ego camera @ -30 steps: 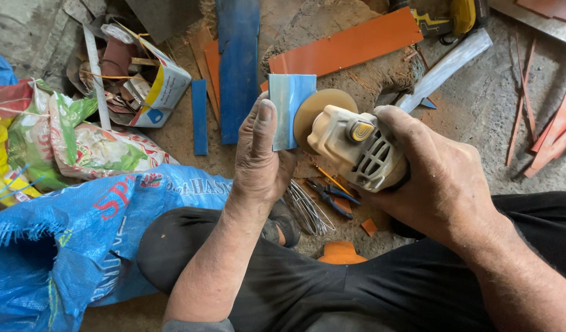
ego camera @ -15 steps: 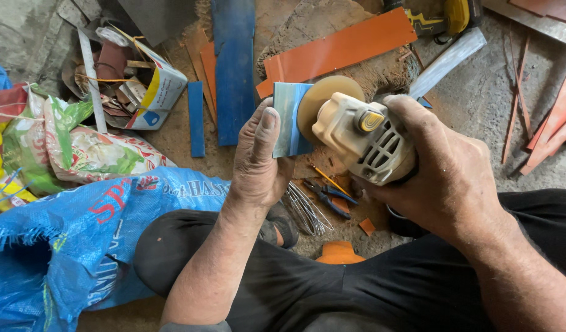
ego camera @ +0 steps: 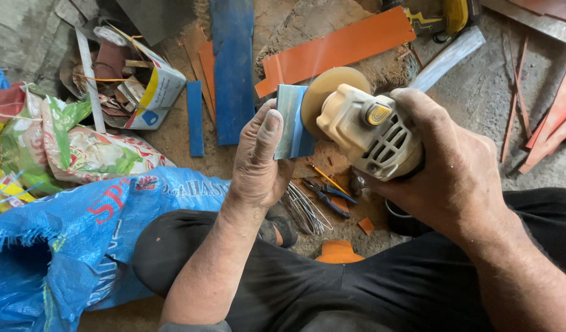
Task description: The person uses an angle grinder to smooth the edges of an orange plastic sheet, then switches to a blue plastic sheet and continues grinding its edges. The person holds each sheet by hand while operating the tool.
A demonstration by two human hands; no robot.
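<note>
Left hand (ego camera: 258, 160) fingers clamp small blue metal plate (ego camera: 293, 123); right hand (ego camera: 446, 163) grips cream angle grinder (ego camera: 369, 132), tan disc (ego camera: 329, 92) at plate's 3 o'clock edge. Grinding mid-way; finish unclear.

Both forearms are bare, with no sleeves reaching down to the wrists. The left hand (ego camera: 258, 163) is dusty, with grime worked into the knuckles and around the thumbnail; its forearm is lean and lightly haired. The right hand (ego camera: 446, 169) is broad, with veins and creased knuckles showing, and no rings or watch. The legs are covered by black trousers (ego camera: 332, 289) of plain, slightly dusty cloth, folded at the knees.
</note>
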